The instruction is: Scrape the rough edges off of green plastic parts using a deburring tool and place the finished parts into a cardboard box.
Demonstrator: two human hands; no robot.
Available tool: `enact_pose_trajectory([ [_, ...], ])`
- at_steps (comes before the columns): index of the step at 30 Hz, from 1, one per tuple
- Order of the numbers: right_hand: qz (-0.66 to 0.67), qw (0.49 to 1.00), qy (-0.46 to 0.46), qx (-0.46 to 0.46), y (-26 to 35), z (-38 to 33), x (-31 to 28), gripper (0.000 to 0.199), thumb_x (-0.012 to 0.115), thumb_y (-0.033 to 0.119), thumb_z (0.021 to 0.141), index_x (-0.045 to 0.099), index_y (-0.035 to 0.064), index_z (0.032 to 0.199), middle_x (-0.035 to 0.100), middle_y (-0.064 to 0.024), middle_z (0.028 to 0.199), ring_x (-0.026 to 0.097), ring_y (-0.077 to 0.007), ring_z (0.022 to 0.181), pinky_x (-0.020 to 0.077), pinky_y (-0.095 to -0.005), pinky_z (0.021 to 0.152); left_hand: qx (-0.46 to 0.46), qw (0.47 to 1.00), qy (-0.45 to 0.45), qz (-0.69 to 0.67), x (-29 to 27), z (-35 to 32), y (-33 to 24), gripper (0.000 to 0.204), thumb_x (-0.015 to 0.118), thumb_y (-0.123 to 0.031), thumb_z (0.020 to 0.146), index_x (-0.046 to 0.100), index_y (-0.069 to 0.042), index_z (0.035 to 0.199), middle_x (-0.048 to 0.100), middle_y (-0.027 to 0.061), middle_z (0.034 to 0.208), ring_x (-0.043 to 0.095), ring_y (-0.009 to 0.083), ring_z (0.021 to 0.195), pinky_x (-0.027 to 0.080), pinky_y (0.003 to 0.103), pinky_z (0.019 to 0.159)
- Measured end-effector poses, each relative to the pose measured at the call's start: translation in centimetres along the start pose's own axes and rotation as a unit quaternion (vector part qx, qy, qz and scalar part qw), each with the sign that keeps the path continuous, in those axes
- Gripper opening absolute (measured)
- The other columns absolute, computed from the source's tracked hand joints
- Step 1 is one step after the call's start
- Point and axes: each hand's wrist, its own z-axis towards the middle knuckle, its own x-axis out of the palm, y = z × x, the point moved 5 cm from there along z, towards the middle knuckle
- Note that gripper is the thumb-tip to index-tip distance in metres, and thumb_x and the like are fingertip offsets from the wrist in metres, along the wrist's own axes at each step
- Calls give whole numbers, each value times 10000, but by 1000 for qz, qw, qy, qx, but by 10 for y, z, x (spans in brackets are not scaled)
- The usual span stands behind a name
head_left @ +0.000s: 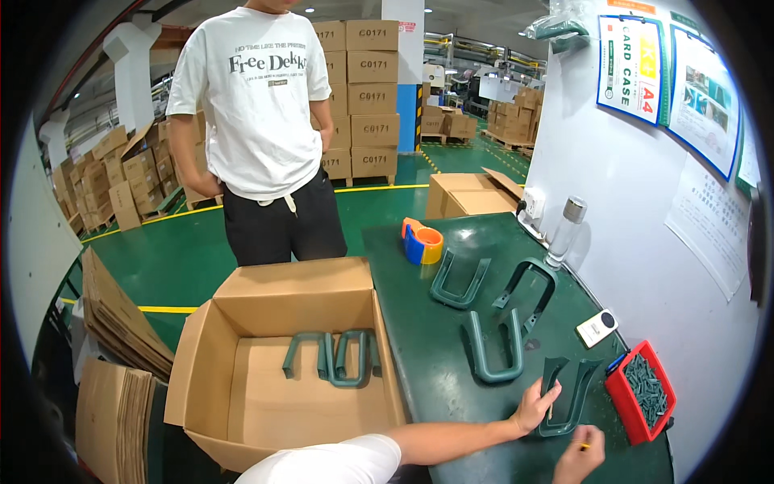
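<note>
My left hand point(532, 408) is closed on one side of a dark green U-shaped handle point(579, 403), whose flattened ends point away from me. Just below its bend is my right hand point(579, 456), with the fingers curled together. A small yellow bit shows at those fingers, too small to name. Farther up the green table lie a thick U-shaped handle point(493, 375), another handle point(459, 302) with its ends pointing away, and one turned the other way point(550, 282). To the right, a red bin point(619, 393) holds many small dark green pieces point(647, 389).
An open cardboard box point(211, 379) with several green handles point(348, 379) inside stands left of the table point(435, 419). A tape dispenser point(422, 244), a clear bottle point(568, 232) and a white-and-black device point(597, 328) sit on the table. A person point(262, 121) stands beyond the box.
</note>
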Motion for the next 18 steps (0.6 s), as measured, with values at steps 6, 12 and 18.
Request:
enact_pose_trajectory([
  [6, 10, 996, -28, -80, -41, -13, 20, 141, 609, 120, 851, 602, -21, 848, 562, -59, 652, 522, -147, 554, 421, -273, 506, -6, 999, 15, -49, 3, 7, -4, 187, 524, -244, 916, 533, -61, 947, 463, -17, 723, 451, 64, 641, 405, 239, 527],
  [12, 48, 974, -164, -149, 18, 4, -49, 87, 609, -7, 819, 567, -20, 895, 571, -127, 746, 550, -234, 601, 448, -302, 549, -37, 998, -52, -19, 3, 4, 1, 350, 588, -352, 887, 458, -89, 698, 469, -22, 627, 408, 81, 559, 346, 247, 507],
  [18, 31, 929, -351, -116, -1, 34, -139, 122, 632, 118, 835, 593, 13, 884, 583, -124, 754, 559, -210, 635, 468, -311, 578, -73, 991, -14, -111, 12, 2, 9, 170, 614, -230, 853, 516, -104, 912, 473, -16, 636, 467, 90, 523, 379, 229, 471],
])
